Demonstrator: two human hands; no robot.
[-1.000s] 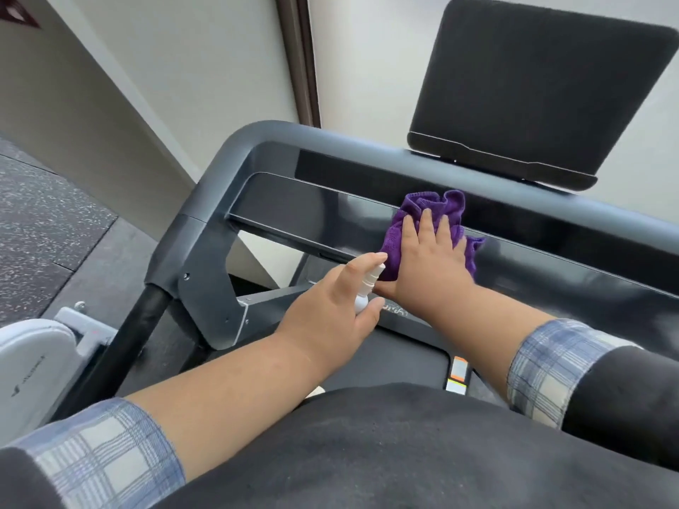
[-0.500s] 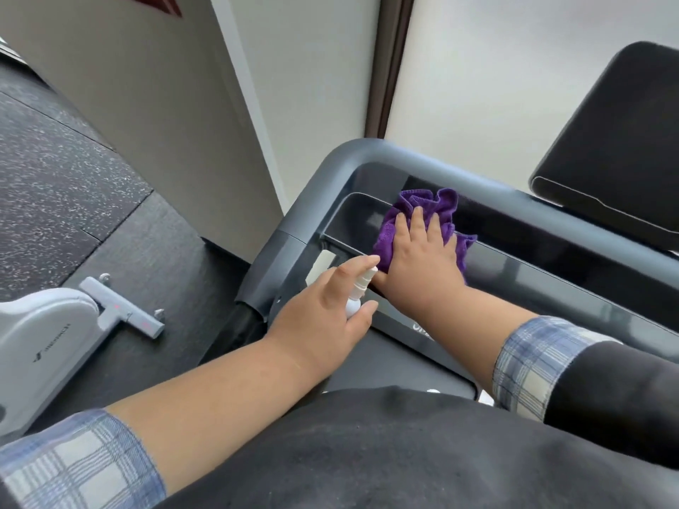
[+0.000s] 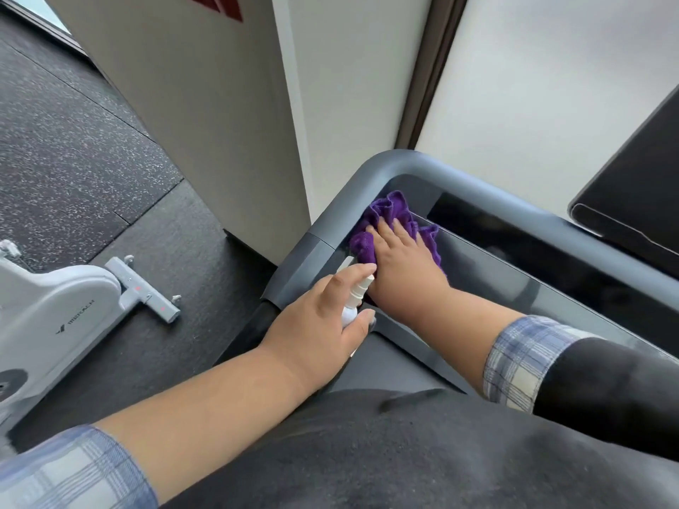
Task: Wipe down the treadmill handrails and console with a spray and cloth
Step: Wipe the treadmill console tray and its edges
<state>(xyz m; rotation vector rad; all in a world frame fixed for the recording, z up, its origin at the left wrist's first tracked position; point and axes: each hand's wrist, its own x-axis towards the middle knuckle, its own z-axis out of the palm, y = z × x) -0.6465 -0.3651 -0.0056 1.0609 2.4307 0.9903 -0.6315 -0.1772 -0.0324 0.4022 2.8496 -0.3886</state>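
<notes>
Right hand (image 3: pixel 402 268) lies flat, pressing the cloth (image 3: pixel 389 218) into the console (image 3: pixel 488 266) corner; left hand (image 3: pixel 323 325), just beside it, grips the spray (image 3: pixel 354 299); a stray squeeze would likely wet the right wrist.

I count two hands of mine: my left hand (image 3: pixel 316 321) wrapped around one small white spray bottle (image 3: pixel 353 302), and my right hand (image 3: pixel 402 268) flat on one purple cloth (image 3: pixel 389 214). There is one treadmill console (image 3: pixel 514 266) with one grey handrail (image 3: pixel 374 170) curving at its far left corner, and one dark screen (image 3: pixel 635 200) at far right. On the floor to the left stands one white exercise machine (image 3: pixel 51 314).
</notes>
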